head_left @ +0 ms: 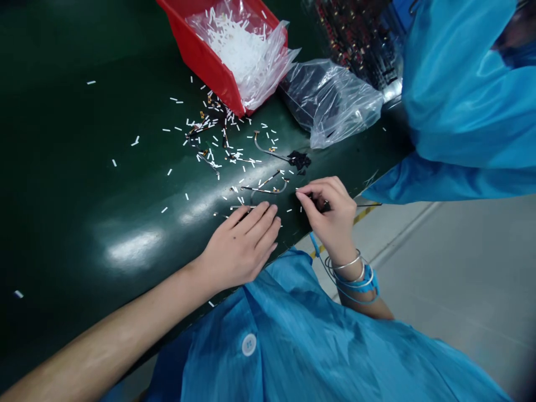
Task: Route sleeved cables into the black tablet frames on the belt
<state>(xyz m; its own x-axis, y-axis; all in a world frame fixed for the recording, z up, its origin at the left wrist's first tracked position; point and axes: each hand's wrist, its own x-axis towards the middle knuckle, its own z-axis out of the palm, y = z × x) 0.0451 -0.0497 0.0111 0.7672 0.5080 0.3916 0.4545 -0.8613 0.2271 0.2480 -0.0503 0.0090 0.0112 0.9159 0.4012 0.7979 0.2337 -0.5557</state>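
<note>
My left hand [245, 240] lies flat on the dark green table [84, 184], fingers stretched out together, fingertips over a thin cable end. My right hand [330, 215] is at the table's edge, fingers pinched around a small thin wire piece that I cannot make out clearly. Just beyond both hands lie thin grey cables with gold connectors [263, 190]. Small white tube pieces [218, 139] are scattered across the table. A small black clump [299, 161] lies near the cables.
A red bin [201, 56] lined with a plastic bag full of white tubes stands at the back. A clear plastic bag [330, 103] lies to its right. Another person in a blue gown [460, 100] stands at the right. Grey floor shows below.
</note>
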